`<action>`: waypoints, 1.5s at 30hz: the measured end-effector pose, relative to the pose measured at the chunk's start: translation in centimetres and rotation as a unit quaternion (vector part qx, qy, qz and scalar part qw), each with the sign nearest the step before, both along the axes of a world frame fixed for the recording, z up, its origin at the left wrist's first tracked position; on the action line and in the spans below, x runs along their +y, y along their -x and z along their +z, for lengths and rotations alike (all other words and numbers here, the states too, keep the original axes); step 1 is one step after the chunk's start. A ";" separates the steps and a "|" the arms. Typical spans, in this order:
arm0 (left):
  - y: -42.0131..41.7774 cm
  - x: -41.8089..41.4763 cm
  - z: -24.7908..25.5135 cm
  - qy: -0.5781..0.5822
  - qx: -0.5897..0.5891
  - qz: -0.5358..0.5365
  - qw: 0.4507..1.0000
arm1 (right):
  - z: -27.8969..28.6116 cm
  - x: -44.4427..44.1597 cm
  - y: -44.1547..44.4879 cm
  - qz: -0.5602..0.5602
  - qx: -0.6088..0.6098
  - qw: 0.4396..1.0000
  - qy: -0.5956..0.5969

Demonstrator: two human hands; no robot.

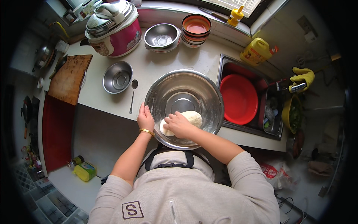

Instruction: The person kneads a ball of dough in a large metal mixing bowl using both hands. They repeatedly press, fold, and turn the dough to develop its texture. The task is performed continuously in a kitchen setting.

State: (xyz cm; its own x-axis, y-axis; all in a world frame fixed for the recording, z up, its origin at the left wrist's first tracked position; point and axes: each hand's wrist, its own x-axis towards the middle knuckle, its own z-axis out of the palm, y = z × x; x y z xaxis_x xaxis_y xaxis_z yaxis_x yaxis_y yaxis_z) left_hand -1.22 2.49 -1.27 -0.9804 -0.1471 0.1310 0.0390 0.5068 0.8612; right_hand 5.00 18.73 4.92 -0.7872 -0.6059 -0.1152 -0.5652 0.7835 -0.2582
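Observation:
A large stainless steel mixing bowl (183,81) stands at the counter's front edge, close to my body. Inside it, low on the near side, lies a pale lump of dough (192,117). My right hand (177,124) rests over the dough's left part with bent fingers, which hide some of it. At the bowl's left rim, my left hand (146,119) steadies the outside, a gold bangle on the wrist. Left of the bowl are a metal spoon (133,93) and a smaller steel bowl (113,77).
A red basin (238,99) sits in the sink (221,64) at right. Behind stand a pink electric cooker (125,37), a steel bowl (162,35), stacked orange bowls (196,26) and a yellow jug (255,51). A wooden cutting board (70,78) lies left. A knife (215,14) is on the sill.

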 end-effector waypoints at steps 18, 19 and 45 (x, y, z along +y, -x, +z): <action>-1.0 1.4 0.4 -0.141 -0.069 0.002 0.988 | -1.8 -1.5 6.5 -0.354 0.053 0.923 0.139; -0.9 1.3 0.7 -0.156 -0.075 0.021 0.985 | -1.8 -2.1 5.2 -0.282 0.055 0.946 0.148; -0.4 0.1 -0.8 -0.093 -0.080 0.069 0.990 | -1.4 0.1 5.6 -0.040 -0.085 0.981 0.170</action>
